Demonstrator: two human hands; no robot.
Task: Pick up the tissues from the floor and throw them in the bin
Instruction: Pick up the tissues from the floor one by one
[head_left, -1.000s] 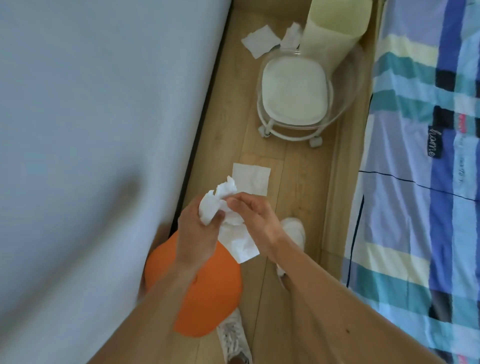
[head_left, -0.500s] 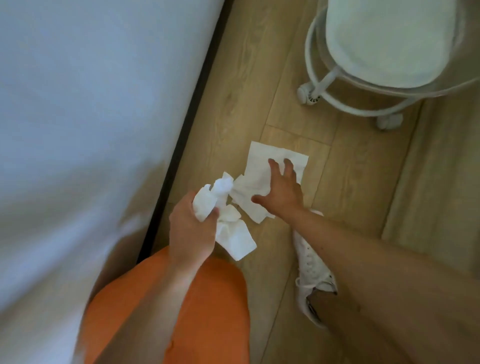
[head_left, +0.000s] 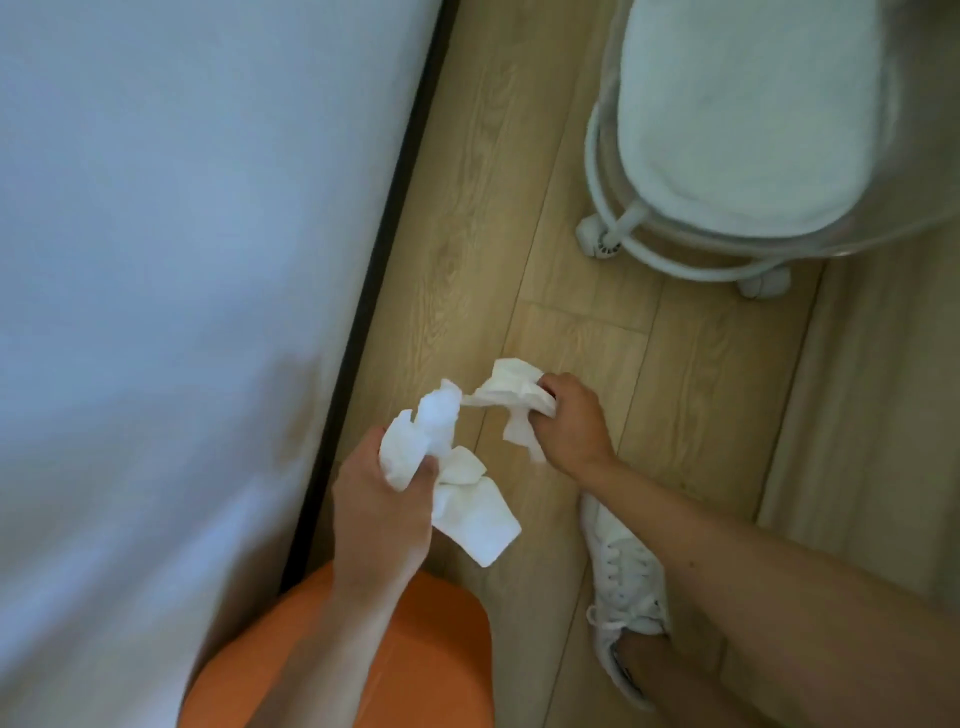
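tissue collection: both hands loaded, bin out of frame

head view. the left hand (head_left: 382, 512) is closed around a bunch of crumpled tissues (head_left: 447, 467); one loose sheet hangs below the fist, over the wooden floor (head_left: 467, 218). the right hand (head_left: 571, 423) is clamped on a single tissue (head_left: 511, 397), scrunched in the fingers just above the floorboards; whether its lower edge touches the floor cannot be told. the two tissue loads sit close together, apparently not joined. a white wheeled stool (head_left: 748, 135) stands near, ahead of the right hand. a white shoe (head_left: 621, 571) is planted beside the right forearm. an orange-clad knee (head_left: 363, 665) sits under the left wrist. a pale bed side (head_left: 182, 234) fills the left.

hazards, as judgement:
- the hanging sheet is held only by a pinch and may slip free on standing up.
- merging both loads into one hand may shed a piece.
- no bin is visible here; carrying a loose bundle to it raises the chance of drops.
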